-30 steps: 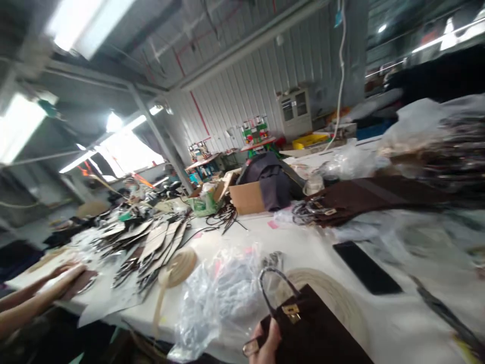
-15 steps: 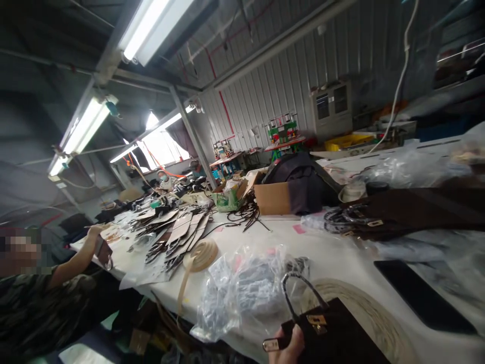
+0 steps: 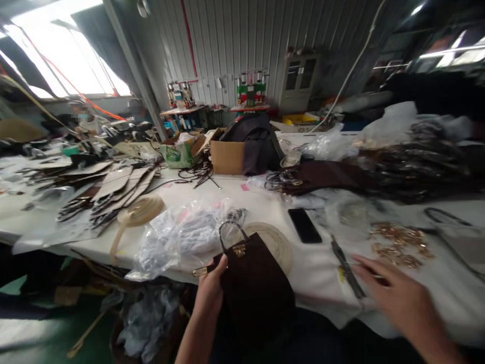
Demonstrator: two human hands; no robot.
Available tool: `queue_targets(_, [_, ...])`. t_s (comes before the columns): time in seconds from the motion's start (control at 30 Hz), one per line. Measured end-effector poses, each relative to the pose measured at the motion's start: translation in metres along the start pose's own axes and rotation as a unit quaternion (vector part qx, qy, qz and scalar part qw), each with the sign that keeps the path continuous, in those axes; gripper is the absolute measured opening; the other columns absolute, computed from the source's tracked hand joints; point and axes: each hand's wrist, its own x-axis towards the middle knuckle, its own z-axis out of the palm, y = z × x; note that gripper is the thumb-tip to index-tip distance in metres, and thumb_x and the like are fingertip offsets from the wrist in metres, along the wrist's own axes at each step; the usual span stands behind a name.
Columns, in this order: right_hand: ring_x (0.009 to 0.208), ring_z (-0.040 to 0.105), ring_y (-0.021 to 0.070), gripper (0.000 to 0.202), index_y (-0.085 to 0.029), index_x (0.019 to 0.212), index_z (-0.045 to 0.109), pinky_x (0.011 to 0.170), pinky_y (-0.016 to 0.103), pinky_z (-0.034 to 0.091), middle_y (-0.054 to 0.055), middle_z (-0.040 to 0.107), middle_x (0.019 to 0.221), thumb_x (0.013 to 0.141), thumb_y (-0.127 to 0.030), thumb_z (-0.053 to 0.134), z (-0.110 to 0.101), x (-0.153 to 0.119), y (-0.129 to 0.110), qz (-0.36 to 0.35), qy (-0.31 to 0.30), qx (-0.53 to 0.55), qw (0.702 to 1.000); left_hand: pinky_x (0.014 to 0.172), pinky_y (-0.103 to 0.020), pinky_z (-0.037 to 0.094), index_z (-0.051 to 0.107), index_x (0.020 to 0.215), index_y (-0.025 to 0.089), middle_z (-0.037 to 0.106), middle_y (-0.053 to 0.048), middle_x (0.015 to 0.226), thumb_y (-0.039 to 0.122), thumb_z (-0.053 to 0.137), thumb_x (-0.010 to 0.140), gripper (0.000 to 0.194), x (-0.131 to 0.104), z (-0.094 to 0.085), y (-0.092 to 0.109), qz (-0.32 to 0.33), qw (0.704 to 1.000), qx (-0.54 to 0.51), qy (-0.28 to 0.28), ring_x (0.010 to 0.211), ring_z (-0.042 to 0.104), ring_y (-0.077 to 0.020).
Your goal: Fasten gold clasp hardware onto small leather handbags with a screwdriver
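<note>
The bag (image 3: pixel 257 288) at the lower centre was very dark brown, its clasp (image 3: pixel 239 251) gold-coloured and its handle (image 3: pixel 230 222) mottled grey and dark. White covered the table (image 3: pixel 263 210); the phone (image 3: pixel 304 226) was black, the small metal pieces (image 3: pixel 401 245) at right gold-toned. Left of centre, the tape roll (image 3: pixel 146 208) was beige. Above, the carton (image 3: pixel 227 157) showed tan, the press (image 3: pixel 250 93) green and red, and the grey wall (image 3: pixel 215 38) vertical lines.

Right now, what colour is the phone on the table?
The phone is black, and it shows best in the head view.
</note>
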Motion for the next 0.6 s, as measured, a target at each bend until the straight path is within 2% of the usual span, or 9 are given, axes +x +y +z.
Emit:
queue_targets(0.03, [0.087, 0.08, 0.0269, 0.05, -0.027, 0.111, 0.088, 0.072, 0.036, 0.067, 0.015, 0.082, 0.105, 0.105, -0.071, 0.067, 0.006, -0.008, -0.013, -0.021, -0.046, 0.03, 0.998, 0.097, -0.045, 0.071, 0.084, 0.112, 0.011, 0.087, -0.018, 0.106, 0.031, 0.108, 0.07, 0.052, 0.0, 0.001, -0.001, 0.001, 1.0, 0.005, 0.005, 0.103, 0.086, -0.0382])
queue_targets(0.1, [0.084, 0.078, 0.0222, 0.045, -0.026, 0.141, 0.081, 0.074, 0.033, 0.068, 0.012, 0.081, 0.116, 0.114, -0.055, 0.059, 0.033, -0.023, -0.047, -0.014, -0.232, 0.115, 0.966, 0.099, -0.046, 0.071, 0.084, 0.116, 0.012, 0.087, -0.017, 0.109, 0.034, 0.109, 0.07, 0.056, -0.002, 0.006, -0.002, 0.009, 1.0, 0.02, -0.01, 0.106, 0.085, -0.0376])
queue_targets(0.13, [0.086, 0.078, 0.0214, 0.044, -0.025, 0.15, 0.076, 0.079, 0.033, 0.068, 0.011, 0.081, 0.116, 0.115, -0.046, 0.058, 0.051, -0.028, -0.064, -0.018, -0.297, 0.131, 0.946, 0.099, -0.047, 0.07, 0.084, 0.117, 0.012, 0.087, -0.016, 0.11, 0.037, 0.108, 0.071, 0.058, -0.004, 0.008, -0.002, 0.017, 0.999, 0.026, -0.022, 0.106, 0.085, -0.0376])
queue_targets(0.2, [0.105, 0.079, 0.0246, 0.046, -0.023, 0.157, 0.071, 0.098, 0.035, 0.066, 0.012, 0.079, 0.121, 0.115, -0.033, 0.055, 0.085, -0.032, -0.093, -0.061, -0.354, 0.121, 0.925, 0.097, -0.048, 0.07, 0.084, 0.117, 0.012, 0.087, -0.016, 0.109, 0.042, 0.108, 0.07, 0.061, -0.01, 0.013, 0.002, 0.029, 0.998, 0.037, -0.039, 0.104, 0.085, -0.0376])
queue_targets(0.3, [0.125, 0.076, 0.0299, 0.055, -0.016, 0.167, 0.059, 0.115, 0.041, 0.061, 0.017, 0.074, 0.134, 0.114, -0.023, 0.048, 0.115, -0.026, -0.116, -0.123, -0.389, 0.069, 0.911, 0.092, -0.048, 0.071, 0.083, 0.114, 0.012, 0.087, -0.015, 0.105, 0.045, 0.109, 0.067, 0.063, -0.019, 0.018, 0.008, 0.042, 0.997, 0.05, -0.032, 0.098, 0.084, -0.0366])
queue_targets(0.43, [0.142, 0.069, 0.0338, 0.067, -0.012, 0.179, 0.038, 0.123, 0.045, 0.057, 0.022, 0.067, 0.151, 0.112, -0.018, 0.044, 0.13, -0.014, -0.126, -0.151, -0.408, 0.035, 0.9, 0.088, -0.046, 0.07, 0.083, 0.114, 0.011, 0.087, -0.014, 0.104, 0.049, 0.108, 0.067, 0.064, -0.024, 0.017, 0.01, 0.058, 0.996, 0.064, -0.025, 0.094, 0.084, -0.0346])
queue_targets(0.53, [0.148, 0.066, 0.0372, 0.072, -0.014, 0.183, 0.028, 0.12, 0.051, 0.06, 0.026, 0.06, 0.162, 0.112, -0.018, 0.041, 0.142, -0.014, -0.126, -0.128, -0.361, 0.035, 0.923, 0.087, -0.044, 0.069, 0.083, 0.116, 0.011, 0.086, -0.014, 0.104, 0.051, 0.107, 0.069, 0.065, -0.023, 0.016, 0.009, 0.071, 0.995, 0.072, -0.027, 0.092, 0.082, -0.0329])
queue_targets(0.6, [0.151, 0.064, 0.0399, 0.072, -0.014, 0.183, 0.028, 0.118, 0.056, 0.061, 0.028, 0.056, 0.166, 0.112, -0.019, 0.038, 0.153, -0.018, -0.123, -0.09, -0.284, 0.042, 0.954, 0.086, -0.043, 0.068, 0.084, 0.115, 0.011, 0.086, -0.014, 0.102, 0.051, 0.107, 0.069, 0.065, -0.021, 0.017, 0.008, 0.077, 0.994, 0.072, -0.019, 0.091, 0.082, -0.0323])
